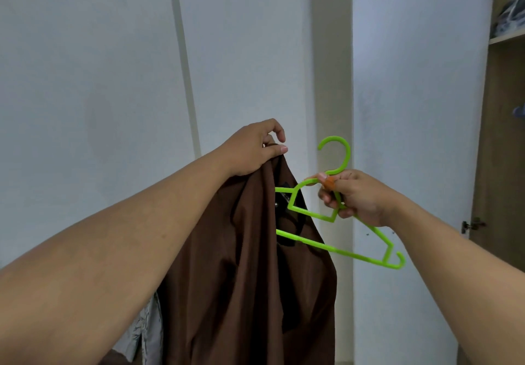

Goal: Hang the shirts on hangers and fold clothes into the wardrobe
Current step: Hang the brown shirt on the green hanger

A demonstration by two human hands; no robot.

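Brown shirt (250, 265) hangs in mid-air before a white wall, pinched at its top edge by the left hand (252, 149). Beside it, the right hand (355, 197) curls its fingers around the neck of a bright green plastic hanger (335, 248), one end tucked into the shirt's collar. Wooden wardrobe shelves (505, 38) stand at far right.

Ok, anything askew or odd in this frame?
Only the green hanger: the right hand holds it tilted, one arm tucked into the brown shirt that the left hand pinches. Nothing looks damaged.
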